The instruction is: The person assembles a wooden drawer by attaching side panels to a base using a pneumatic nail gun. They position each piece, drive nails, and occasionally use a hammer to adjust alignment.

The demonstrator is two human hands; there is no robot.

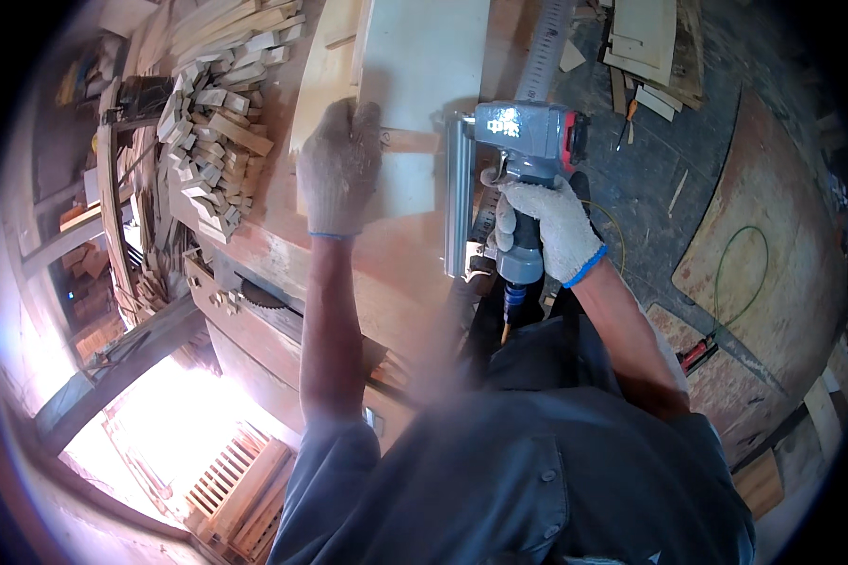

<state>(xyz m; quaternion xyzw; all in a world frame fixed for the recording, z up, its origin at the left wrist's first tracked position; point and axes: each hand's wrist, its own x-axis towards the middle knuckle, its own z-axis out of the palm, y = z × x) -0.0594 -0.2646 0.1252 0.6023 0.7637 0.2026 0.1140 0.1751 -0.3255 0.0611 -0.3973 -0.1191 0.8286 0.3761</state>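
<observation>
My left hand (pixel 337 174), in a pale work glove, is closed at the left end of a short wooden strip (pixel 411 141). Its fingertips are partly hidden and blurred. The strip lies crosswise over a pale flat board (pixel 424 61) on the workbench. In my right hand (pixel 548 217), gloved with a blue cuff, is a grey pneumatic nail gun (pixel 523 127), gripped by its handle. Its long silver magazine (pixel 459 198) stands just right of the board's near end. A blue hose fitting (pixel 513 296) hangs from the handle's base.
Many cut wood strips (pixel 219 141) are stacked at the far left. A saw blade (pixel 262 296) shows in the bench at the left. To the right lie more boards (pixel 643 38), an orange-handled screwdriver (pixel 631 109), a thin green hose (pixel 766 259) and a red-handled tool (pixel 697 356).
</observation>
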